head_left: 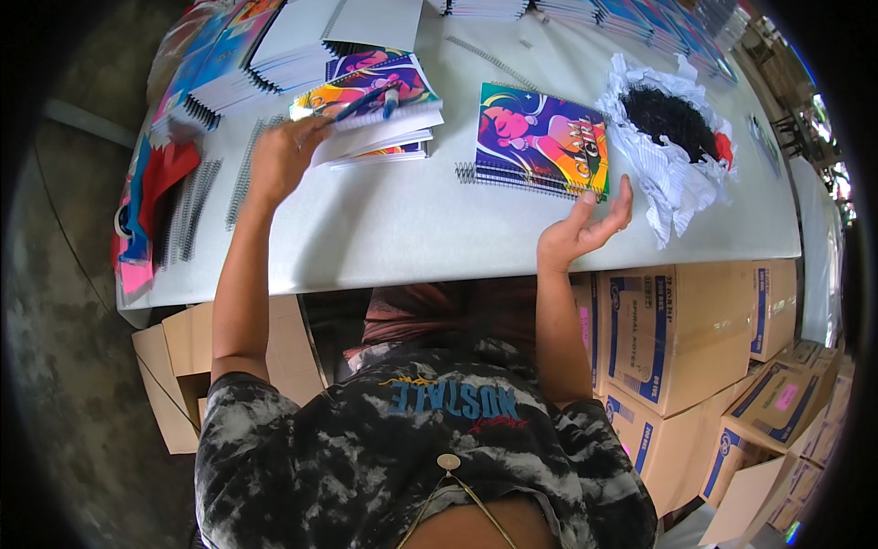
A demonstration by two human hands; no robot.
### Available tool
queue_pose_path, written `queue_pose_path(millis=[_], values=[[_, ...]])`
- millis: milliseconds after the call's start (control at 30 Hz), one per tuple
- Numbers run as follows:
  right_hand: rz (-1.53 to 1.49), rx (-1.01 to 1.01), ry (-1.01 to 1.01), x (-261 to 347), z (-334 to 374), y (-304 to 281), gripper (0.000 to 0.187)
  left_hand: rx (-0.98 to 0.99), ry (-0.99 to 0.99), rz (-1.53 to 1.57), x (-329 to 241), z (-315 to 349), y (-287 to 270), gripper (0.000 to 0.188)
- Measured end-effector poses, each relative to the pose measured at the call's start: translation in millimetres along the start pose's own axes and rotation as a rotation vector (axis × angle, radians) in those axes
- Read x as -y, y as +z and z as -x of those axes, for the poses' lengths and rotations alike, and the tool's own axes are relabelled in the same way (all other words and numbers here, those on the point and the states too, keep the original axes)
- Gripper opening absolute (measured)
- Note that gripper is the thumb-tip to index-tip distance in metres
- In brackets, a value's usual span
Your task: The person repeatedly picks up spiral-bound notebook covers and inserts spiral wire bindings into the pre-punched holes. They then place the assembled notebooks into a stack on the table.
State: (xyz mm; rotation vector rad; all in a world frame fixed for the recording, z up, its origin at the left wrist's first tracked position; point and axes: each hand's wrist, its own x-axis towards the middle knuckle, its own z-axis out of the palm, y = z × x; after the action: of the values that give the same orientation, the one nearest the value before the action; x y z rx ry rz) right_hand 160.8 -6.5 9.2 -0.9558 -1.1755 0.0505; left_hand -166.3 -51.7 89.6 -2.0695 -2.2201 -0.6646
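My left hand (288, 157) is at the left edge of a small stack of notebooks with bright purple and orange covers. Its fingers close on the edge of the upper notebook (413, 117), whose white pages are slightly fanned. A blue-handled tool (390, 102), perhaps pliers or cutters, lies on that cover. To the right, my right hand (590, 227) is open, palm turned up and fingers apart, close to the lower right corner of another notebook (530, 137) with an illustrated cover. A metal spiral wire (468, 174) runs along that notebook's near edge and sticks out at its left end.
Crumpled white paper (672, 197) holds a black tangled heap (672, 119). Loose spiral wires (194, 206) lie at the left, beside a blue tape dispenser (133, 240) and red material (169, 183). Notebook stacks (219, 82) line the far side. Cardboard boxes (681, 329) stand below right.
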Motion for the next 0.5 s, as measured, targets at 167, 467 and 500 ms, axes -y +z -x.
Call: queue_pose_path(millis=[167,467,500], values=[[-0.155,0.171,0.006,26,4,8,0.039,0.283,-0.123,0.257,19,-21,3,0.025],[-0.245,0.374,0.156,34,35,0,0.027,0.339,-0.035,0.211,12,-26,-1,0.024],[-0.259,0.4,0.181,35,39,0,0.027,0.221,0.017,0.147,11,-27,-4,0.024]])
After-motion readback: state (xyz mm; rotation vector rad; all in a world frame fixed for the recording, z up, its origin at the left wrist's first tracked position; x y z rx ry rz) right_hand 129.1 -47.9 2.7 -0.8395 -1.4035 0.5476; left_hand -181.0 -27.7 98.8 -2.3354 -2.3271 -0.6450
